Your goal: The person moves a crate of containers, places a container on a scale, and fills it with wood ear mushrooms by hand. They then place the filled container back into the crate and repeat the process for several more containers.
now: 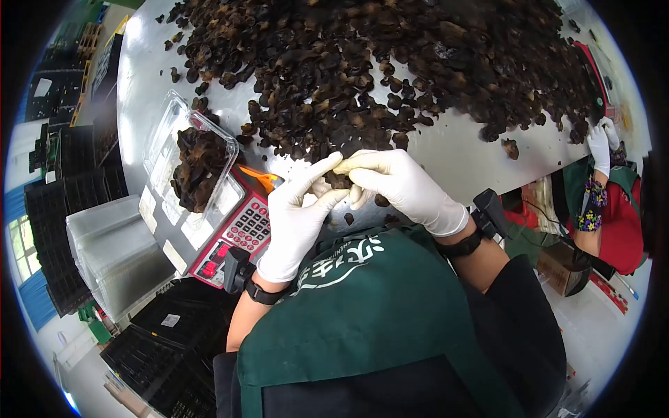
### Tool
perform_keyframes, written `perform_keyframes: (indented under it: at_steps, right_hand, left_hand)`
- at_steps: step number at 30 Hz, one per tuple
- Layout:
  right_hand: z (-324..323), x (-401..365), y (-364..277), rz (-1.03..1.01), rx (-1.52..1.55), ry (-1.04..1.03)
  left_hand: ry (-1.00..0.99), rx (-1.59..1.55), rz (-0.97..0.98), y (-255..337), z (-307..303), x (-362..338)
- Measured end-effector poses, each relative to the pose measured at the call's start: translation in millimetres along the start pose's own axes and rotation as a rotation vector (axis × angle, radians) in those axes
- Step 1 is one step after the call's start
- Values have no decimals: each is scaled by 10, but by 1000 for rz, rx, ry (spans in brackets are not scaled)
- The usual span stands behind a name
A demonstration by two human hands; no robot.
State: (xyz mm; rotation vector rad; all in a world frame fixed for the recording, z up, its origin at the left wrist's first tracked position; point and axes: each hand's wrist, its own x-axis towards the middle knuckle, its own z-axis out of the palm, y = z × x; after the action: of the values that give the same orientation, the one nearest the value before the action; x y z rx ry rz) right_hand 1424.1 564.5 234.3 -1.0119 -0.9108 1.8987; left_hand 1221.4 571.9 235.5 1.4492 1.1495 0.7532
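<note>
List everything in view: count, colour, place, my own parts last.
Table: one, silvery, ahead
Dark pieces: uncountable, brown-black, heaped on table
Held piece: one, dark brown, at both hands' fingertips
Scale: one, red and grey, left
Tub: one, clear, on scale, holding pieces
Orange item: one, beside scale
Trays: one stack, clear, left
Crates: several, black, left
Co-worker: one, red and green clothing, right
Apron: one, green, on you
Left hand: one, white-gloved, centre
Right hand: one, white-gloved, centre
</note>
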Motion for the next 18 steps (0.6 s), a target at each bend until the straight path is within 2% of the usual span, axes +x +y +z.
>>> perform_keyframes:
  at_steps: [3, 6, 9, 12, 15, 17, 18]
  right_hand:
    - [76, 36, 13, 19, -2, 36]
    - [49, 83, 164, -67, -98, 55]
    - [18, 84, 169, 26, -15, 47]
    - [18, 90, 205, 47, -97, 37]
    - [-155, 212, 298, -133, -588, 187]
    - [-329, 369, 313, -378, -995, 400]
    - [-356, 468, 268, -461, -1198, 420]
  left_hand:
    - [15, -14, -26, -20, -6, 3]
    - [45, 28, -78, -14, 34, -9]
    - [35, 103, -41, -111, 7, -3]
    - [-30, 217, -21, -118, 13, 1]
    - [-132, 227, -55, -88, -21, -50]
    - [-86, 298, 54, -141, -107, -171]
    - [-88, 219, -39, -141, -163, -246]
